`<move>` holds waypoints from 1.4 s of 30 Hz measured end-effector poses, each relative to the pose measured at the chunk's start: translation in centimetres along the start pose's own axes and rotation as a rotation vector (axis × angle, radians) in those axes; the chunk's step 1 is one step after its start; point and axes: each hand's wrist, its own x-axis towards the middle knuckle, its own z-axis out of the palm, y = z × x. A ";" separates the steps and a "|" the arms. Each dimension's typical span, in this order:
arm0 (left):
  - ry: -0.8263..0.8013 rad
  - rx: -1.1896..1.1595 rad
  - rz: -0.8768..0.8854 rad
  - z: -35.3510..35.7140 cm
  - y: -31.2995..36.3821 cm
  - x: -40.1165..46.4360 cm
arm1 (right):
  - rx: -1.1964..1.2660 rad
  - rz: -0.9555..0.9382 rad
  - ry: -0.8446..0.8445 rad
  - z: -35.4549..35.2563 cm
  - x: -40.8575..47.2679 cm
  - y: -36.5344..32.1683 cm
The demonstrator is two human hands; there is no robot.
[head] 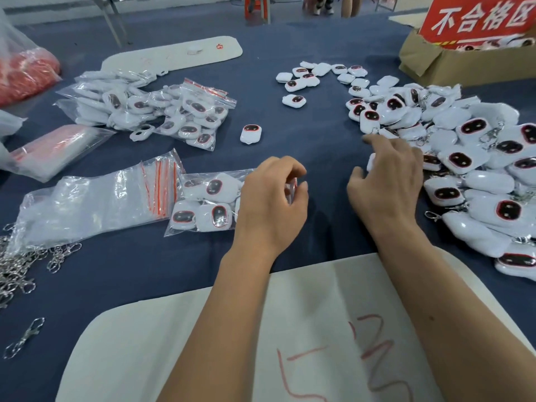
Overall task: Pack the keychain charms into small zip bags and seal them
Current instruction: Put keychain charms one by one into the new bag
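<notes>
A clear zip bag (203,206) holding several white charms with dark red-rimmed faces lies left of centre on the blue cloth. My left hand (271,204) is at its right end, with curled fingers and thumb pinching the bag's red-striped mouth. A large pile of loose charms (475,166) with metal clasps covers the right side. My right hand (388,175) rests at the pile's left edge with fingers spread, over a white charm (371,162) that is mostly hidden beneath it. One charm (251,134) lies alone in the middle.
A stack of empty zip bags (95,204) lies at left, above a heap of metal clasps (20,265). Filled bags (162,111) sit further back. A cardboard box (452,62) with a red sign stands back right. A white sheet (290,343) with red writing lies under my forearms.
</notes>
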 end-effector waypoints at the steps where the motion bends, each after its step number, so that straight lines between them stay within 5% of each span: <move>1: 0.013 0.011 0.000 -0.1 0.0 0.1 | 0.002 -0.004 0.032 0.0 0.0 0.0; 6: 0.034 0.020 -0.061 -0.3 -0.1 0.2 | 0.031 -0.079 -0.118 1.0 0.1 0.3; 10: 0.080 -0.071 -0.157 -0.3 -0.1 0.4 | 0.454 -0.163 -0.055 0.9 -0.6 -1.1; 14: 0.090 -0.241 -0.218 -0.9 0.0 0.7 | 0.874 -0.127 -0.411 1.0 -1.3 -2.4; 21: 0.144 -0.340 -0.317 -1.9 -0.3 1.1 | 1.323 0.030 -0.570 1.8 -1.7 -2.9; 29: 0.045 -0.659 -0.508 -2.5 -0.1 1.1 | 1.336 0.094 -0.559 1.9 -1.3 -2.4; 42: 0.012 -0.683 -0.495 -2.8 -0.1 1.0 | 1.358 0.030 -0.585 2.0 -1.5 -2.5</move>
